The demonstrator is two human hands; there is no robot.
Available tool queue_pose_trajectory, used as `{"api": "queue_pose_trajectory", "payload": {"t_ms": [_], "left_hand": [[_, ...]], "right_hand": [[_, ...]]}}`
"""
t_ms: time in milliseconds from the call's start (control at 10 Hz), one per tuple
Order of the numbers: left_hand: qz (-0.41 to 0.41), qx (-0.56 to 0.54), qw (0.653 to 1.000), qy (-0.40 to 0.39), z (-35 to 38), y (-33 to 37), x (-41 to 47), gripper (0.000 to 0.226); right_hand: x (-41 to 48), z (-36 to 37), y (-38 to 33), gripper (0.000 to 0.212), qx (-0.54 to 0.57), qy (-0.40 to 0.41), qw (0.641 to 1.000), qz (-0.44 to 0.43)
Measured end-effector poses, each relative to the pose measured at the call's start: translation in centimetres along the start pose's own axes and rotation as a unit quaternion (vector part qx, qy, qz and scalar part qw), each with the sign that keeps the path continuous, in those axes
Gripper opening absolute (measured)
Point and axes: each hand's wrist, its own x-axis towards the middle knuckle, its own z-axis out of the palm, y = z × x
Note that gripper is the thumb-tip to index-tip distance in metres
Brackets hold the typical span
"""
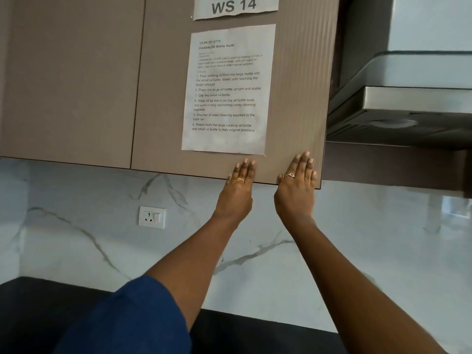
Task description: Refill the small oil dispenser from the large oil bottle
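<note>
Your left hand (236,186) and right hand (296,183) lie flat and empty against the cabinet door (166,98); pouring not begun, so next locate both bottles.

cabinet door (293,98): matt ribbed laminate | sheet (227,98): crumpled paper | backsplash (76,238): glossy marble | hood (408,98): brushed metal

Small print atop the taped instruction sheet (227,90) illegible; "WS 14" label (235,7) cropped by the top edge.
</note>
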Motion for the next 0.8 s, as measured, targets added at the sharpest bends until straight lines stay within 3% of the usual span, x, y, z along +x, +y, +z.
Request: {"api": "queue_pose_trajectory", "payload": {"t_ms": [400, 800], "left_hand": [[-0.018, 0.101, 0.991, -0.084, 1.1, -0.7, 1.3, 0.073], [-0.002, 0.049, 0.987, -0.154, -0.9, -1.3, 1.8, 0.067]], "right_hand": [[1.9, 2.8, 0.9, 0.057, 0.03, -0.099, 0.995, 0.016], [1.6, 2.0, -0.9, 0.058, 0.026, -0.152, 0.986, 0.065]]}}
